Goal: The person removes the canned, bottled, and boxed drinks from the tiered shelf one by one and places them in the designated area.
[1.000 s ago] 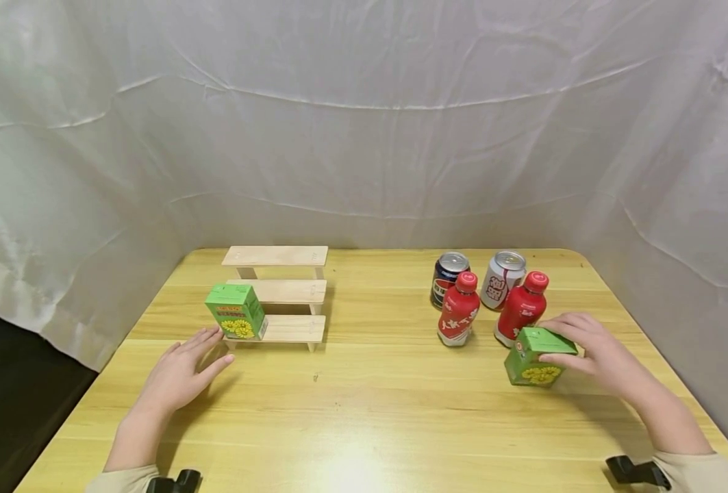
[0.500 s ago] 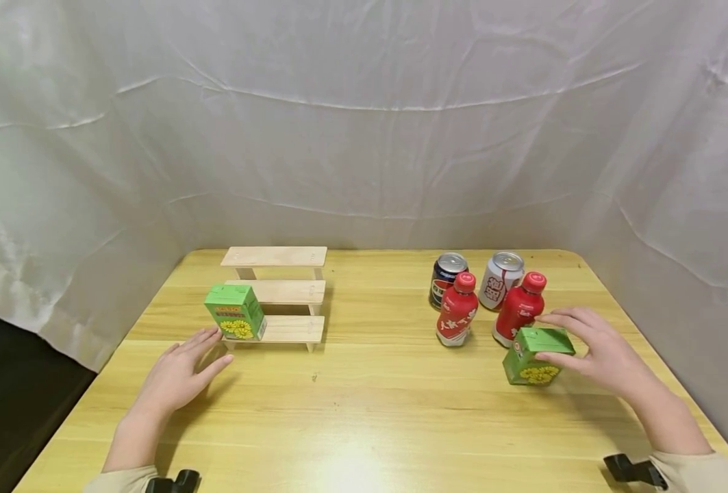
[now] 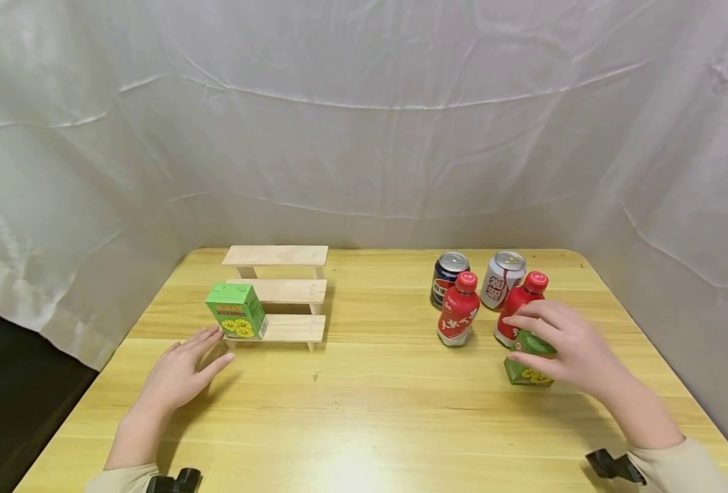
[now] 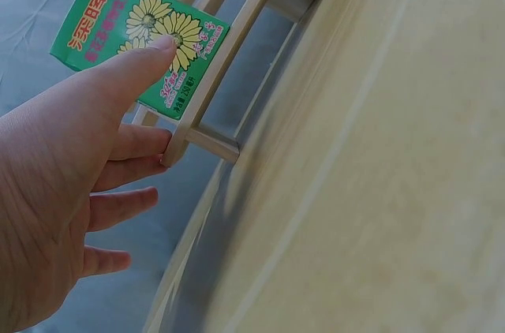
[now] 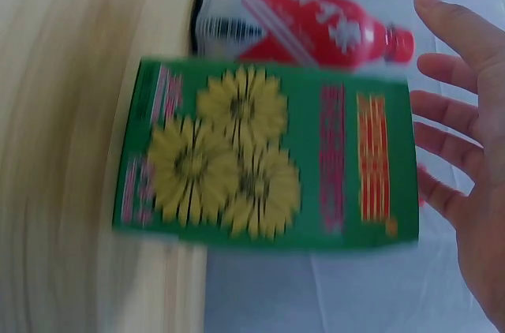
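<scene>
A green drink carton with yellow flowers [image 3: 237, 319] stands on the lowest board of a small wooden three-step shelf [image 3: 296, 330], at its left end. My left hand [image 3: 181, 373] is beside it with fingers spread, fingertips at the board's left end; in the left wrist view the thumb overlaps the carton's printed front. A second green carton [image 5: 260, 155] stands upright on the table at the right. Over its top my right hand [image 3: 576, 349] hovers with fingers and thumb apart, hiding part of it in the head view. Behind that carton is a red bottle [image 3: 514, 311].
Another red bottle [image 3: 458, 311] stands to the left of the first one. Behind the bottles are a dark blue can [image 3: 442, 281] and a white can [image 3: 500, 284]. Pale cloth [image 3: 376, 150] hangs around the wooden table [image 3: 351, 411].
My right hand has shifted left and come over the carton, hiding more of its top. The carton stays where it was. My left hand and the shelf have not moved.
</scene>
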The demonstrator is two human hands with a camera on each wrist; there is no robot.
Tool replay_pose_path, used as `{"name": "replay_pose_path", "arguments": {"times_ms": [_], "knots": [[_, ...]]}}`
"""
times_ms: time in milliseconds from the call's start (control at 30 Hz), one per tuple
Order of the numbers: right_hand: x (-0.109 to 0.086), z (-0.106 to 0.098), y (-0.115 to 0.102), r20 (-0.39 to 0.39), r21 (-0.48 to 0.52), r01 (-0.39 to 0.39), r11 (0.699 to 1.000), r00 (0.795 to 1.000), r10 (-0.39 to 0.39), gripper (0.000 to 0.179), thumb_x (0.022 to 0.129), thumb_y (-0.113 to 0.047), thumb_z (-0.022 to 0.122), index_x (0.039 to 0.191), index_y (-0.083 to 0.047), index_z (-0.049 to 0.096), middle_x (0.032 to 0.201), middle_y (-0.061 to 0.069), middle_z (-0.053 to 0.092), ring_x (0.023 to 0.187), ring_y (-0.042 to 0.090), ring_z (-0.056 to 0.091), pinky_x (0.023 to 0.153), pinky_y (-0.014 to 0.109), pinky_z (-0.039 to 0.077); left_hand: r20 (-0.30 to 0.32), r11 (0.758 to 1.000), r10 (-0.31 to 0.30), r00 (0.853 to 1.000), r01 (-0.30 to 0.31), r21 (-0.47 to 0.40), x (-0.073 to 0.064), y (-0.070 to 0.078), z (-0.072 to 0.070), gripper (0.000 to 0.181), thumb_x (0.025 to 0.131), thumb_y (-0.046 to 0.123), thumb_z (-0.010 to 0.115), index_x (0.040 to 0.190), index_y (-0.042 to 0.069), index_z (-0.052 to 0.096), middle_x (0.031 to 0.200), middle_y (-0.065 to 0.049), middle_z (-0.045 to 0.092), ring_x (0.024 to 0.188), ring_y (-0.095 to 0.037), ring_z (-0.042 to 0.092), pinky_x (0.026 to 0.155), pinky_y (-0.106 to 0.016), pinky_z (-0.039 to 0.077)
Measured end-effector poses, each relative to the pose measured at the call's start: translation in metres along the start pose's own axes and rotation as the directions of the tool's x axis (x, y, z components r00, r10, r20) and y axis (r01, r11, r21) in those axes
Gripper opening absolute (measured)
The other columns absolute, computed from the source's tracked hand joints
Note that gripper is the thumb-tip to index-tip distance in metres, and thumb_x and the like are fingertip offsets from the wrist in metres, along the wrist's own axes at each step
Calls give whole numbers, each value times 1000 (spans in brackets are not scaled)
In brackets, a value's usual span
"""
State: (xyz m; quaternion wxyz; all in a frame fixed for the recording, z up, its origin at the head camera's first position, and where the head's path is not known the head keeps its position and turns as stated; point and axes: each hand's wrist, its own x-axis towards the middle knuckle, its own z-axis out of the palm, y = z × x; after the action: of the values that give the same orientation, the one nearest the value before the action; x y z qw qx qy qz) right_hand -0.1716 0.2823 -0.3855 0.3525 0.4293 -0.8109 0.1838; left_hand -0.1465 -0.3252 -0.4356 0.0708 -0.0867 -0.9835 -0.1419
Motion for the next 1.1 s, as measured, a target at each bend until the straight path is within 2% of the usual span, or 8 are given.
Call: {"name": "replay_pose_path", "arguments": {"times_ms": [133,267,433,633,900,1100], "knots": [[13,12,-9,13,8,74,997,997,-74,50,91,-56,58,106,-11,73,103,7,68,96,25,61,107,17,34,-5,1000,4,1000,-4,1,0,0,0,68,96,53,52,141,3,50,149,-19,45,137,-43,41,110,-69,27],[24,24,-18,52,20,101,995,993,-102,47,92,-55,59,110,-13,72,106,5,67,100,24,60,102,25,38,-6,1000,6,1000,-6,1,0,0,0,68,96,53,52,141,3,50,149,-19,45,137,-43,41,110,-69,28],[39,38,-29,74,55,141,988,987,-145,41,88,-49,67,113,-16,71,109,4,67,103,21,60,95,33,43,3,1000,2,1000,-2,-1,-1,1,-1,68,96,54,51,142,3,49,150,-19,44,138,-43,40,110,-69,27],[56,52,-41,90,93,160,983,982,-169,40,87,-45,70,114,-15,70,110,3,66,107,20,59,94,34,45,14,1000,-6,1000,6,-10,-2,1,0,69,96,54,50,143,3,48,151,-19,43,139,-43,39,111,-69,25],[80,71,-57,160,83,157,984,973,-168,43,86,-45,70,118,-16,68,112,2,66,111,20,59,96,39,51,12,1000,-6,1000,6,-13,-2,2,-1,69,96,54,51,142,3,48,151,-19,43,139,-43,39,111,-69,26],[96,91,-67,162,93,192,977,965,-205,43,86,-41,71,119,-15,67,113,2,66,111,20,60,96,38,52,11,1000,-4,1000,4,-10,-1,2,-1,69,96,54,51,142,3,48,150,-19,44,138,-43,39,111,-69,26]]}}
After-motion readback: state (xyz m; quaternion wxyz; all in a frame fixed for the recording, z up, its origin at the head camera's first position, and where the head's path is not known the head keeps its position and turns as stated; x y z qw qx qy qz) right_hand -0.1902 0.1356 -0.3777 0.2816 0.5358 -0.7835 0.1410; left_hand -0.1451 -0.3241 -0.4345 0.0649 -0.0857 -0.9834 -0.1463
